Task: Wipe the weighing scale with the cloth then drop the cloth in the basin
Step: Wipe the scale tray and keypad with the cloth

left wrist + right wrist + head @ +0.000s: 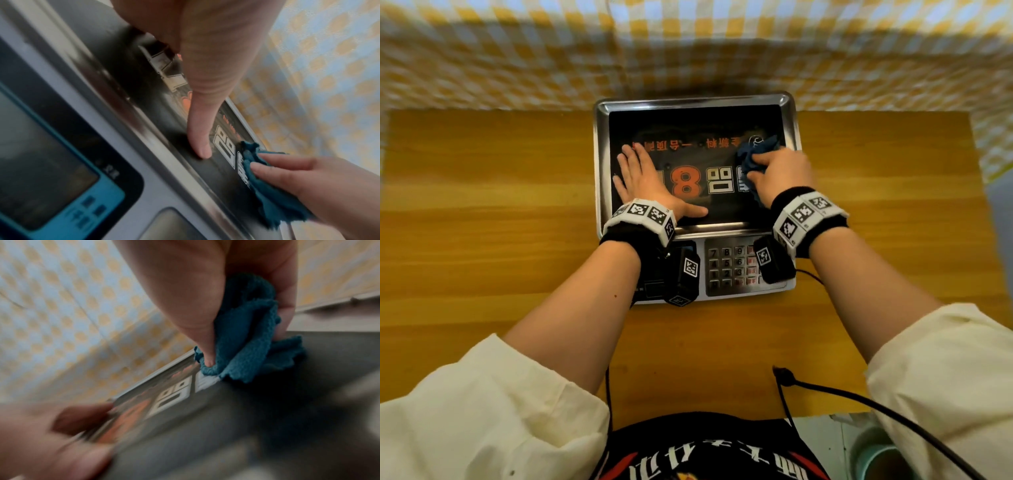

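Right hand [780,174] is clenched round the crumpled blue cloth [755,156], half hidden beneath it, on the scale's [695,102] far right; left hand [647,181] is laid flat, fingers straight. Keypad [729,267] is partly covered by wrist cameras.

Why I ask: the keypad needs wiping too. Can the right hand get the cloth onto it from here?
Probably yes. The right hand grips the cloth on the scale's tray, and the keypad lies just nearer the person. Only its own wrist camera hangs over the keypad's right edge.
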